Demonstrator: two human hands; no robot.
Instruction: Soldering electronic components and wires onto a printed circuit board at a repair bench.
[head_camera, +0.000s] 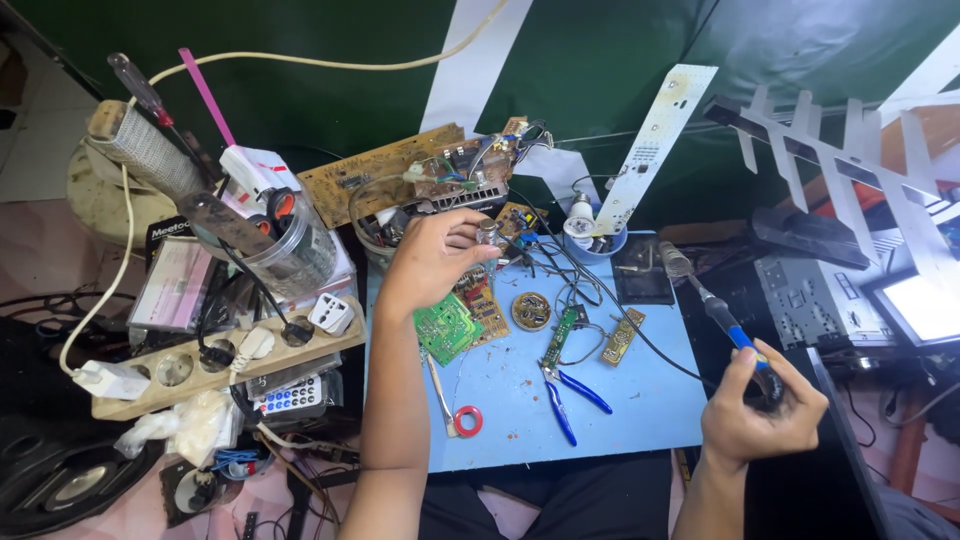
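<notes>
A: Setting: a blue table (640, 400) before a dark green backdrop, cluttered on the left and far sides.

B: Item one?

A: The left hand (432, 255), raised above the far-left part of the table, fingers pinched on a small metallic cylindrical part (487, 233) at the fingertips. Its kind cannot be made out; it is small and half covered by the fingers.

B: Item two?

A: The right hand (762, 408), off the table's near-right corner, closed around the blue-handled soldering iron (715, 310). The iron slants up and left, tip end over the table's right edge, well apart from the cylindrical part. The two hands are well apart.

B: On the table between them?

A: A green circuit board (446, 327) just below the left hand, a round board (531, 310), a narrow green board (561, 335), blue-handled pliers (565, 392) near the middle, a red tape roll (467, 420) near the front edge.

B: Surroundings?

A: A wooden power strip (200, 365) with plugs on the left, a clear jar of tools (290, 250) behind it, a white LED strip (655, 140) leaning at the back.

B: Obscured?

A: The iron's lower grip and cable lie hidden in the right hand. Both forearms are cut off at the lower edge.
</notes>
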